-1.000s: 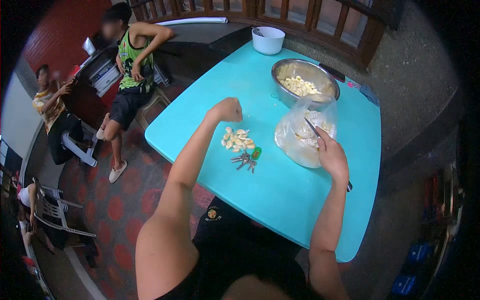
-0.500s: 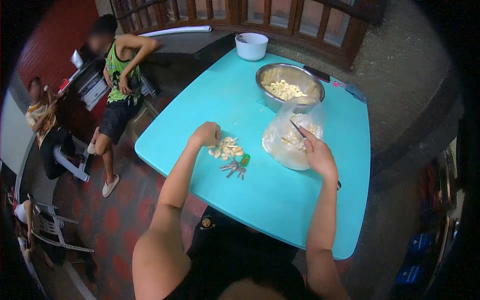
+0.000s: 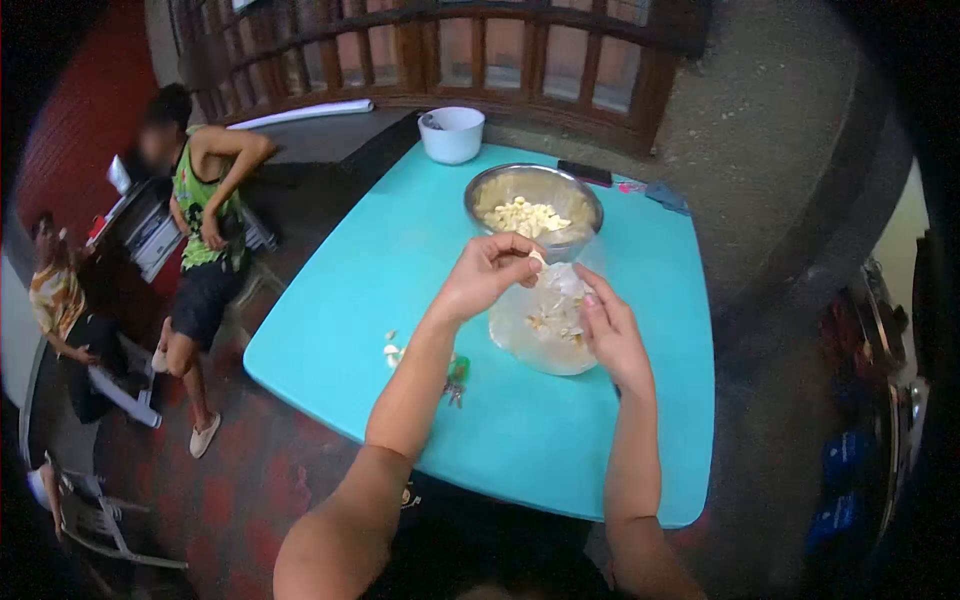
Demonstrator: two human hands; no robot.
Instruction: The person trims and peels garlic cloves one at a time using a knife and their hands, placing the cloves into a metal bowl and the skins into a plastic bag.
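My left hand (image 3: 492, 278) pinches a garlic clove (image 3: 536, 260) between thumb and fingertips, above the bag and in front of the bowl. Close by on the right, my right hand (image 3: 612, 335) is closed around a small knife, mostly hidden by the fingers. Under both hands lies a clear plastic bag (image 3: 545, 340) with garlic peels inside. Peeled cloves (image 3: 525, 217) fill the bottom of the steel bowl (image 3: 585, 235). A few loose cloves (image 3: 392, 355) lie left of my forearm, which hides part of that pile. Keys (image 3: 455, 393) with a green tag lie beside it.
The turquoise table (image 3: 330, 310) holds a white bowl (image 3: 452, 138) at its far corner. Behind the steel bowl are a dark flat object (image 3: 584, 173) and a dark cloth (image 3: 667, 197). Two people (image 3: 215, 200) are at the left, near a white plastic chair (image 3: 105, 515).
My left hand has moved from the loose cloves to above the bag, carrying a clove. My right hand has stayed near the bag, its knife now mostly hidden. The view has shifted.
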